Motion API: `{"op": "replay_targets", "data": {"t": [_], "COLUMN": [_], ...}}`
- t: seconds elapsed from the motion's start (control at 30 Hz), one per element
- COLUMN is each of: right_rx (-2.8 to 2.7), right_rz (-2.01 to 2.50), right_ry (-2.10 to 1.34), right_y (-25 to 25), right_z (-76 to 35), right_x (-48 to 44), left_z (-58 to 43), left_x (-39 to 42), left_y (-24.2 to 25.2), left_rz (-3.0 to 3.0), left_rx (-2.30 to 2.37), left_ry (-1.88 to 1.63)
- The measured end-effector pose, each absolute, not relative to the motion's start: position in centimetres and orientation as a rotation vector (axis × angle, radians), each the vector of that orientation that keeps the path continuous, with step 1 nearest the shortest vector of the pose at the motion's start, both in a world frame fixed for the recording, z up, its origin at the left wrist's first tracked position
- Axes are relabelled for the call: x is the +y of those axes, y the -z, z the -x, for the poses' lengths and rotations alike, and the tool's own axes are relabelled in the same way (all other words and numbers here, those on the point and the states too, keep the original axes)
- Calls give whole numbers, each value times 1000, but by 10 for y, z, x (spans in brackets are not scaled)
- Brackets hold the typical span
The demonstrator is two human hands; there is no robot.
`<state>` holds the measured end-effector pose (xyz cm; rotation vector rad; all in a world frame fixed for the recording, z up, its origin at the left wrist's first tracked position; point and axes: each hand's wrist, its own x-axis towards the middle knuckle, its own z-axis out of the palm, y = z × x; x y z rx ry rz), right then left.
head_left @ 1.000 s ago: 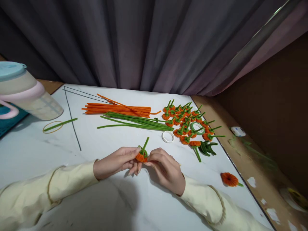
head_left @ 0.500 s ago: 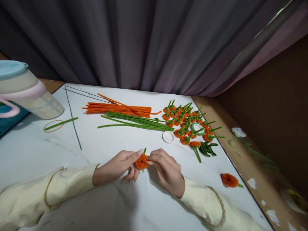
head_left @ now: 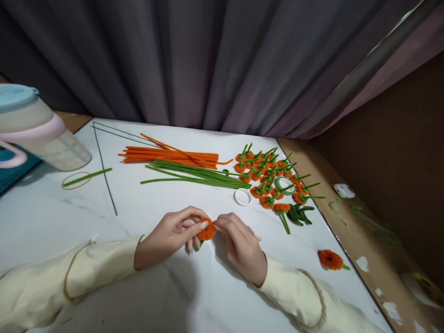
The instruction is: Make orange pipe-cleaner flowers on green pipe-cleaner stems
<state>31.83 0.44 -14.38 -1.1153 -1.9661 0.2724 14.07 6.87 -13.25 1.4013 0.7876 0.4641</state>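
Flower (head_left: 207,230) btwn L hand (head_left: 173,235) & R hand (head_left: 241,247), front pipe-cleaner bundle (head_left: 197,176) behind them on table (head_left: 166,199), rear bundle (head_left: 169,157) beyond, bottle (head_left: 69,150) far L, flower cluster (head_left: 255,175) back R, ring (head_left: 235,198) nr its L side, lone flower (head_left: 330,259) R nr table edge, curtain (head_left: 194,60) at back.

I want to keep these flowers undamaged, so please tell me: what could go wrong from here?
The left hand pinches an orange pipe-cleaner flower; too much pressure might flatten its ridges.
The lone flower lies between the right sleeve and the edge of the white tabletop, so an outward arm swing could push it off.
The white ring lies close to the flower cluster, so a forward reach by the right hand might knock them.
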Motion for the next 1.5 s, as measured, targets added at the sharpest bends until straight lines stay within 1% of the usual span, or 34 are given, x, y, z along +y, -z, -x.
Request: {"op": "replay_targets", "data": {"t": [0.07, 0.23, 0.3, 0.37, 0.43, 0.57, 0.63, 0.93, 1.0, 1.07, 1.17, 1.23, 1.37, 1.5], "right_rx": [-2089, -2386, -2450, -2457, -2398, -2210, -2139, -2119, -2115, -2060, -1889, -1782, -1702, -1673], "right_rz": [1168, 1245, 1259, 1259, 1249, 1230, 1201, 1177, 1098, 1021, 1050, 1071, 1025, 997], "right_ry": [-151, 301, 381, 377, 278, -60, -146, -158, -289, -509, -852, -1010, -1176, -1212], "right_y": [139, 124, 121, 120, 122, 129, 131, 129, 126, 121, 115, 113, 112, 109], "right_z": [-318, -314, -312, -312, -313, -316, -316, -313, -319, -326, -333, -335, -333, -332], "right_x": [3, -1, -2, -2, -2, -1, -2, -2, 3, 10, 20, 24, 26, 24], "left_z": [-139, -138, -138, -138, -138, -138, -138, -138, -137, -136, -133, -131, -133, -137], "left_x": [68, 63, 61, 60, 60, 61, 61, 61, 61, 61, 62, 63, 63, 61], "left_y": [133, 130, 131, 131, 130, 125, 124, 124, 123, 123, 124, 125, 124, 119], "left_rz": [-1505, -1803, -1906, -1951, -1945, -1880, -1850, -1745, -1754, -1786, -1863, -1902, -1754, -1477], "left_rx": [814, 852, 806, 764, 767, 782, 773, 807, 791, 757, 680, 633, 653, 709], "left_ry": [-457, -519, -576, -611, -590, -513, -498, -440, -445, -460, -461, -436, -387, -399]}}
